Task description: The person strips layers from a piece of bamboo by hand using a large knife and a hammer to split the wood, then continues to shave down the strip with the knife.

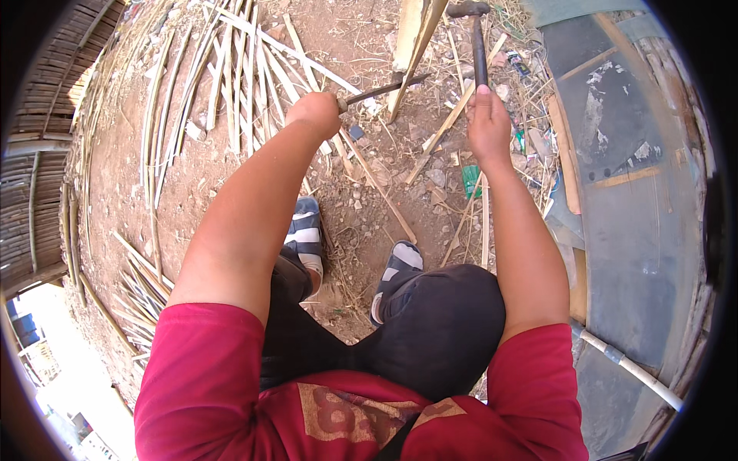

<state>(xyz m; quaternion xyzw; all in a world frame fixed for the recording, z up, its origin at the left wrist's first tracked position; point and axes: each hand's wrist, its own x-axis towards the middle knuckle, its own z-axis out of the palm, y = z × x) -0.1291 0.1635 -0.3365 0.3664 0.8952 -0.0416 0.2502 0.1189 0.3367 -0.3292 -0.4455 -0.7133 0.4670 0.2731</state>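
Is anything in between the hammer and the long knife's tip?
Nothing visible: the tip of the knife sticks out right of the split pole, leaving open space up to the hammer in the right hand.

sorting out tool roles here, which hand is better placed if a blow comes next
Probably the right hand: it grips the dark-handled metal hammer. The left hand is occupied holding the thin, dark metal blade, which crosses the pale split bamboo.
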